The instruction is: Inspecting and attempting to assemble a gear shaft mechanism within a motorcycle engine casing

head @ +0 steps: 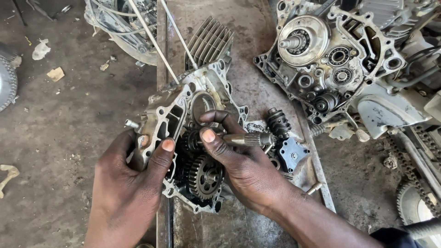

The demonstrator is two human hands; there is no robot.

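Head view: we see our left hand [131, 183] steadying one grey cast-aluminium crankcase half [183, 119] on the rusty steel bench [257, 59] while our right hand [243, 165] pinches one splined steel shaft [248, 139] above two dark gears [202, 174], best seated straight, without forcing.
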